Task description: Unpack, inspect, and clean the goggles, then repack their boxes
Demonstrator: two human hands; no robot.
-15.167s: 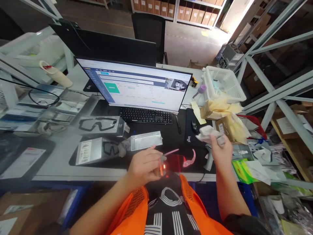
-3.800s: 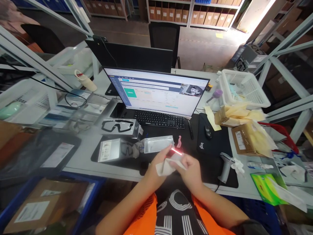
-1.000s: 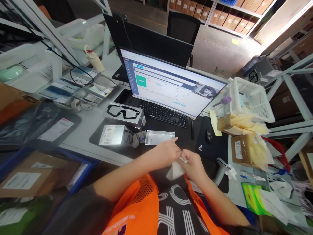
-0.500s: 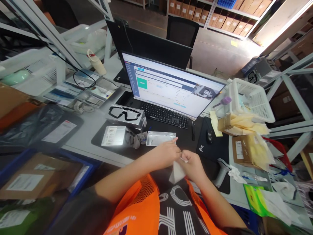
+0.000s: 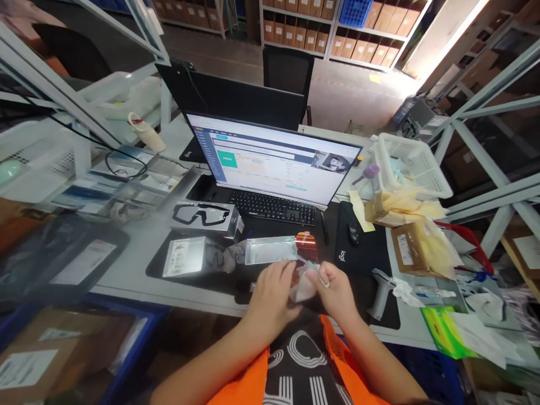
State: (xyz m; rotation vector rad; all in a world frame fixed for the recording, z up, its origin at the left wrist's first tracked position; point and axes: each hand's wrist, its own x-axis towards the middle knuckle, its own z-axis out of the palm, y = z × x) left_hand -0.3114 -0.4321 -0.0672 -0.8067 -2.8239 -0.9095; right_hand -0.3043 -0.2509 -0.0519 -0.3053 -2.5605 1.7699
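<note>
At the desk's front edge, my right hand [image 5: 336, 289] pinches a thin, whitish, half-clear wrapping [image 5: 304, 287]. My left hand [image 5: 272, 292] is closed against the wrapping's other side, its fingertips partly hidden. Just beyond my hands shows a shiny orange-red lens-like piece [image 5: 306, 243]; its lower part is covered, so I cannot tell whether it lies on the desk or is held. A silver open box tray [image 5: 271, 250] lies left of it. Further left are a silver box with a goggles picture [image 5: 205, 216] and another silver box with a label [image 5: 189, 257].
Behind the boxes are a keyboard [image 5: 274, 207] and a monitor [image 5: 270, 160]. On the right lie a mouse [image 5: 353, 233], a barcode scanner [image 5: 382, 295], cartons with yellowish packing [image 5: 422, 242] and a white basket [image 5: 415, 163]. A blue crate [image 5: 158, 316] holds parcels at the lower left.
My left hand has drawn back toward my body and turned, fingers now curled at the wrapping. The orange-red piece has come into sight beside the tray. The camera view has shifted.
</note>
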